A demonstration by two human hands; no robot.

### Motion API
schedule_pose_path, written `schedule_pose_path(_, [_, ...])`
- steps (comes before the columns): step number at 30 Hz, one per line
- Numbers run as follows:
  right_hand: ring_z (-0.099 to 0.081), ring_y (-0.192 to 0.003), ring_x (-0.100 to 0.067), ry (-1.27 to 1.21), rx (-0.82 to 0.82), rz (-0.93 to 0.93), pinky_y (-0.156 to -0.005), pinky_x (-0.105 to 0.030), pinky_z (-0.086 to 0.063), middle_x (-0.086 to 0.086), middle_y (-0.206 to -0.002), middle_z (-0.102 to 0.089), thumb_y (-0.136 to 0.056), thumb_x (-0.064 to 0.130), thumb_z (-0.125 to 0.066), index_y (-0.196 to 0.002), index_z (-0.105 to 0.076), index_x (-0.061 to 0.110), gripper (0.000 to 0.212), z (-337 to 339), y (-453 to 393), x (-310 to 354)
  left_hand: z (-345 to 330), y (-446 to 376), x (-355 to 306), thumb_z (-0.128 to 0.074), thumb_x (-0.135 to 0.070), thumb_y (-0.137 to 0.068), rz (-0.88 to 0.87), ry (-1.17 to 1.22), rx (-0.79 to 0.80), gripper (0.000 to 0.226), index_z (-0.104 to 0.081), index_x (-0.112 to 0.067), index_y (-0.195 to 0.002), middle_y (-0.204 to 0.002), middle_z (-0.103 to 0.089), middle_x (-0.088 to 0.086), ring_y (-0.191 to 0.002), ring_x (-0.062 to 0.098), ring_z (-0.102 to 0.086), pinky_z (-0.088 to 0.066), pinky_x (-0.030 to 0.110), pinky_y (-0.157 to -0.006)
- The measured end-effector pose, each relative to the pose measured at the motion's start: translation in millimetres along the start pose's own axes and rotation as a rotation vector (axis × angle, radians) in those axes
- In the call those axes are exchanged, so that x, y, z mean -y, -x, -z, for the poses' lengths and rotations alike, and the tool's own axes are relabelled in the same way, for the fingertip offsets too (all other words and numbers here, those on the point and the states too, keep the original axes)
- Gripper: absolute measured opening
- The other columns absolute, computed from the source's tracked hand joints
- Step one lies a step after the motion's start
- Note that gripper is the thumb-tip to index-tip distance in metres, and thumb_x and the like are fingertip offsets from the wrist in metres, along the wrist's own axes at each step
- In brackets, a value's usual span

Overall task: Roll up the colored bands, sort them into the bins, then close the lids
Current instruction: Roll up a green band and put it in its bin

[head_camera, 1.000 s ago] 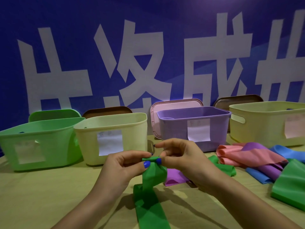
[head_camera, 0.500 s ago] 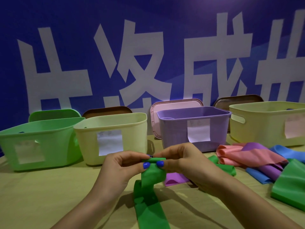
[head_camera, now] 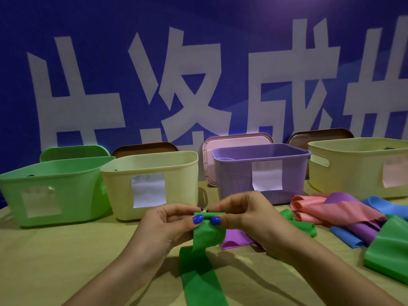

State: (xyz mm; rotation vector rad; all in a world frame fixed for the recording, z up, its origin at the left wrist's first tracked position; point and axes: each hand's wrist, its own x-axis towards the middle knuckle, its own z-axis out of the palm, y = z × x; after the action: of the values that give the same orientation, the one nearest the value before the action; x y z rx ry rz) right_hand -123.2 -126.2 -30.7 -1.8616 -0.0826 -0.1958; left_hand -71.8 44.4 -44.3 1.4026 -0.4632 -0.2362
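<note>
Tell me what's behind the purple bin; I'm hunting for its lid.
A pink lid stands on edge behind the purple bin, against the blue backdrop. Only its top and left edge show; the bin covers the rest.

backdrop: blue wall banner (head_camera: 220,23) behind the far edge, fills upper view | print: large white characters (head_camera: 181,89), cropped at right edge | surface: tan tabletop (head_camera: 44,261), runs from near edge back to banner | labels: white paper slips on bin fronts, text unreadable
</note>
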Motion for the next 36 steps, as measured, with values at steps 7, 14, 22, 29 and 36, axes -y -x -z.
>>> schedule_pose_path(7, [-0.066, -0.078, -0.003, 0.058, 0.056, 0.012, -0.065, -0.012, -0.051, 0.002, -0.089, -0.072, -0.087, 0.01, -0.062, -0.088, -0.071, 0.022, 0.015, -3.0, 1.5, 1.2, -1.4, 2.2, -2.4, -0.07, 0.012, -0.067, -0.185, -0.223, -0.067, 0.022, -0.075, -0.01, -0.071, -0.079, -0.075, 0.008, -0.077, 0.017, -0.072, -0.056, 0.02, -0.066])
schedule_pose_path(14, [-0.064, -0.084, 0.0, 0.221, -0.004, 0.093, -0.071, -0.01, -0.051, 0.007, -0.09, -0.07, -0.09, 0.015, -0.059, -0.097, -0.07, 0.021, 0.014, -3.1, -0.9, -1.4, -2.3, 1.3, 0.5, -0.067, 0.013, -0.072, -0.106, -0.161, -0.077, 0.029, -0.069, -0.007, -0.092, -0.083, -0.074, 0.013, -0.081, 0.025, -0.072, -0.057, 0.031, -0.072])
schedule_pose_path(22, [-0.066, -0.089, -0.005, 0.152, -0.031, 0.128, -0.079, -0.017, -0.054, 0.005, -0.091, -0.071, -0.089, 0.011, -0.059, -0.089, -0.068, 0.023, 0.015, -3.8, -0.8, -1.2, -2.3, 3.1, -3.5, -0.071, -0.002, -0.054, -0.031, -0.004, 0.0, 0.041, -0.067, 0.001, -0.094, -0.086, -0.073, 0.019, -0.078, 0.028, -0.072, -0.06, 0.027, -0.065])
schedule_pose_path(29, [-0.066, -0.082, -0.005, 0.188, -0.048, 0.141, -0.072, -0.016, -0.055, 0.005, -0.087, -0.07, -0.084, 0.01, -0.067, -0.087, -0.069, 0.023, 0.013, -2.8, -1.3, -2.2, -3.3, 1.7, 2.8, -0.07, 0.0, -0.06, -0.142, -0.064, -0.051, 0.027, -0.071, -0.003, -0.087, -0.084, -0.074, 0.014, -0.079, 0.021, -0.072, -0.057, 0.021, -0.065])
schedule_pose_path(36, [-0.065, -0.09, -0.007, 0.485, -0.052, 0.234, -0.083, -0.025, -0.055, 0.003, -0.101, -0.072, -0.093, 0.022, -0.056, -0.113, -0.068, 0.025, 0.023, -7.6, 0.8, -2.6, -4.0, 3.8, 2.7, -0.071, 0.006, -0.069, -0.226, -0.218, -0.089, 0.025, -0.074, -0.012, -0.086, -0.081, -0.075, 0.005, -0.081, 0.018, -0.072, -0.054, 0.017, -0.066])
